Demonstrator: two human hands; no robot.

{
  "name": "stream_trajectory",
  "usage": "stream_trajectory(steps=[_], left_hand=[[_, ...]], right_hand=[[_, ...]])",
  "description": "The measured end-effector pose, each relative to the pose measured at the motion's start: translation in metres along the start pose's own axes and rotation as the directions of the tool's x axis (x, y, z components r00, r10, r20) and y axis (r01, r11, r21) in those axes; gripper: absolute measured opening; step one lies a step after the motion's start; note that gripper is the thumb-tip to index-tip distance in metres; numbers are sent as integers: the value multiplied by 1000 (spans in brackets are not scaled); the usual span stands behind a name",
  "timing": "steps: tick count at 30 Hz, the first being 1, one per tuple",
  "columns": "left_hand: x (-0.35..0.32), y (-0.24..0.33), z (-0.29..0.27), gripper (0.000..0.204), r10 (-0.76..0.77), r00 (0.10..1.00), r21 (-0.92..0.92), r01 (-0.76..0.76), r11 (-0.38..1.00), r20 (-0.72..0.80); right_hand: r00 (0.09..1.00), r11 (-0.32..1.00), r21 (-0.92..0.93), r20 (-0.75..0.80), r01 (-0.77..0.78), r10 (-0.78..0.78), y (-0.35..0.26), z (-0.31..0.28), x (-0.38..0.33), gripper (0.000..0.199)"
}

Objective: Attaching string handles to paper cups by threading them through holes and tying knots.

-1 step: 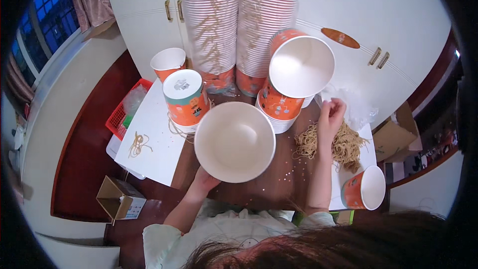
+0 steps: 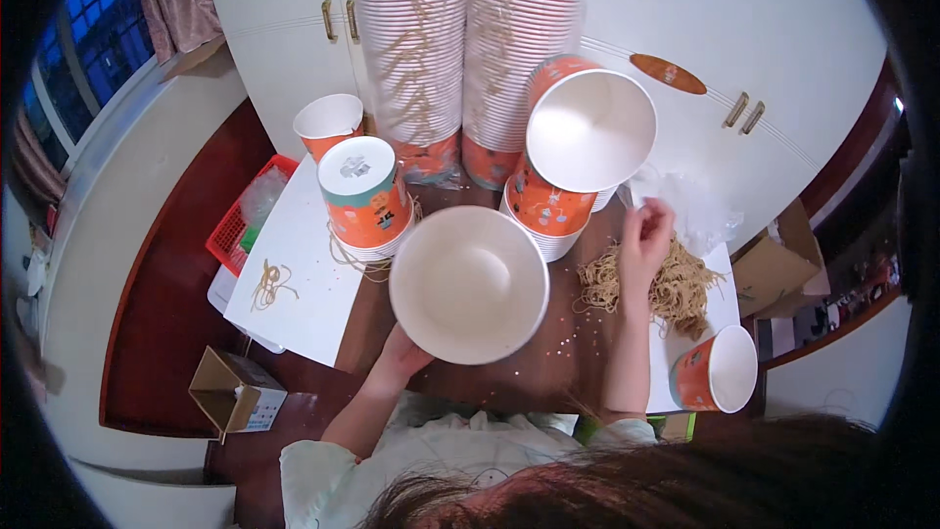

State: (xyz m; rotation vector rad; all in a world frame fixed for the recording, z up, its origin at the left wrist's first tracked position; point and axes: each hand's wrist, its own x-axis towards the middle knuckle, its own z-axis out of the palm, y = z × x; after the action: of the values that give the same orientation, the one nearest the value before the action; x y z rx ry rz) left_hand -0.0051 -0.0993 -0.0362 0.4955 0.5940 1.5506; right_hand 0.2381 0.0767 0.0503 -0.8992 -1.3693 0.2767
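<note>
A large white-lined paper tub [image 2: 470, 284] faces mouth-up toward me over the middle of the table. My left hand [image 2: 403, 353] grips it from below at its lower left, most of the fingers hidden behind it. To the right, my right hand [image 2: 646, 230] is raised over a heap of tan, string-like strands [image 2: 685, 289]. Its fingers are curled with the tips together; whether anything thin is between them does not show. Just beyond the held tub, an open tub [image 2: 592, 132] lies tilted on an orange stack of tubs [image 2: 550, 201].
Two tall plastic-wrapped tub stacks [image 2: 411, 69] stand at the back. An upside-down tub stack [image 2: 362, 201] and an upright tub [image 2: 329, 120] are on the left, near loose strands [image 2: 272, 284]. Another tub [image 2: 729, 369] sits at the right edge, near a clear plastic bag [image 2: 695, 211].
The held tub has shifted slightly right and toward me. My right hand has dipped a little and turned slightly, still above the tan strands.
</note>
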Motion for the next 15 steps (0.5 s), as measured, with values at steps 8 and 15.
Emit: stream_trajectory(steps=[8, 15], left_hand=[[10, -18, -24, 39, -434, 896, 33, 433, 901, 89], [8, -32, -32, 34, -548, 835, 51, 546, 836, 46]], right_hand=[[647, 841, -52, 665, 538, -373, -73, 18, -23, 23], [578, 829, -99, 762, 550, -293, -58, 17, -34, 12]])
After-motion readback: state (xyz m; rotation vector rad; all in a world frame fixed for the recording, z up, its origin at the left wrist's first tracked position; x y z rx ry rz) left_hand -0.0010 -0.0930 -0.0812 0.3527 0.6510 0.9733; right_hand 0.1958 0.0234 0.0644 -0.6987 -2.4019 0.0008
